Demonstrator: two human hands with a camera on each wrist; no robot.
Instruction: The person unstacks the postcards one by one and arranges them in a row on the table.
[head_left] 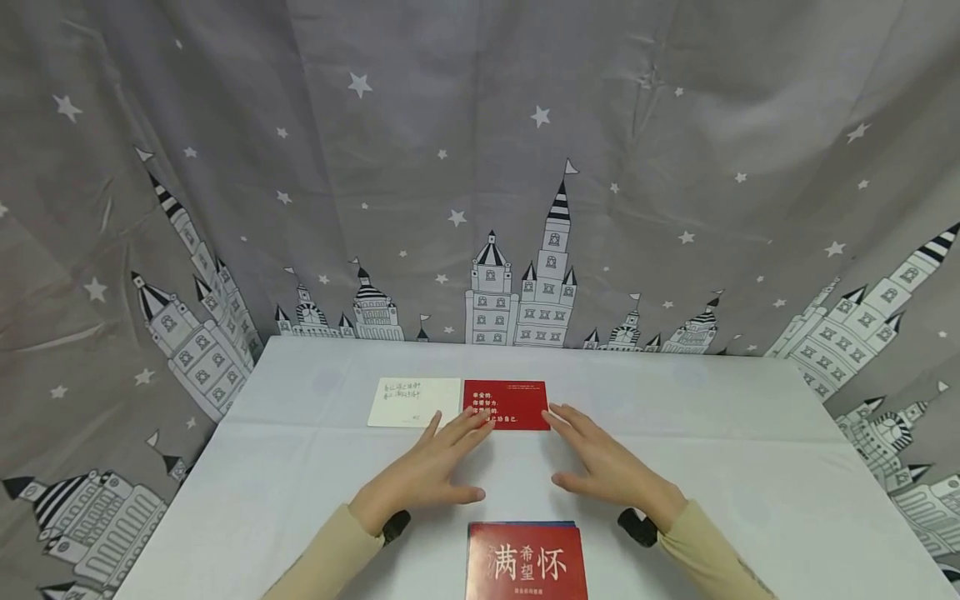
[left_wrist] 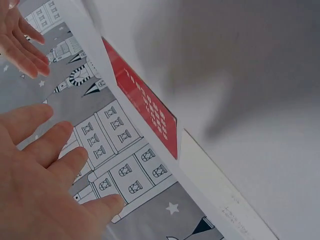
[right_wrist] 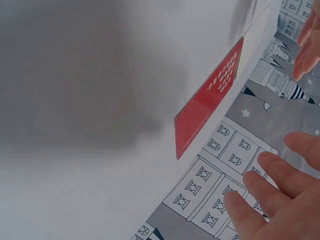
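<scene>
"What's closest?"
"One stack of cards (head_left: 534,575), red on top, a blue edge showing beneath; I can't count its layers."
"And farther off?"
"Two cards lying just beside each other: one cream card (head_left: 415,400), handwritten, and to its right one red card (head_left: 519,400), printed in white."
"The hands?"
"Two, both unclenched and holding nothing. The left hand (head_left: 431,471) and right hand (head_left: 611,467) hover, fingers spread, over the white table (head_left: 720,417)."
"Anything in the way?"
"From the head view, the left hand covers part of the red card. Each wrist wears a black device (head_left: 396,527), below tan sleeves (head_left: 330,550)."
"Behind?"
"A grey, creased curtain (head_left: 420,50) printed with stars (head_left: 540,117) and castles (head_left: 491,300)."
"Textures?"
"Flat rectangular cards; the stack's top looks glossy, the table smooth."
</scene>
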